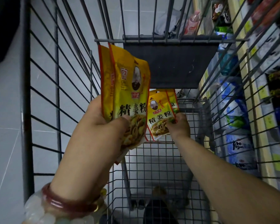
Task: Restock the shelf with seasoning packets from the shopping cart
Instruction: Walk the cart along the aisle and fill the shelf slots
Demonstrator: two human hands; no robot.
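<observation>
Rear packets mostly hidden behind front ones.

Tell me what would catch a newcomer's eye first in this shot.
The bright yellow seasoning packets gripped in the left hand dominate the middle, held up over the wire shopping cart. Just to their right and deeper in the cart, the right hand pinches a second yellow bunch. Stocked shelves run along the right edge.

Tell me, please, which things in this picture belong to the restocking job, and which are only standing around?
For the job:
- yellow packets held in the left hand
- yellow packets pinched by the right hand
- shopping cart
- shelf to the right

Only around:
- blue and white bags on the shelf
- pink bottle beyond the cart
- bracelets on the left wrist
</observation>
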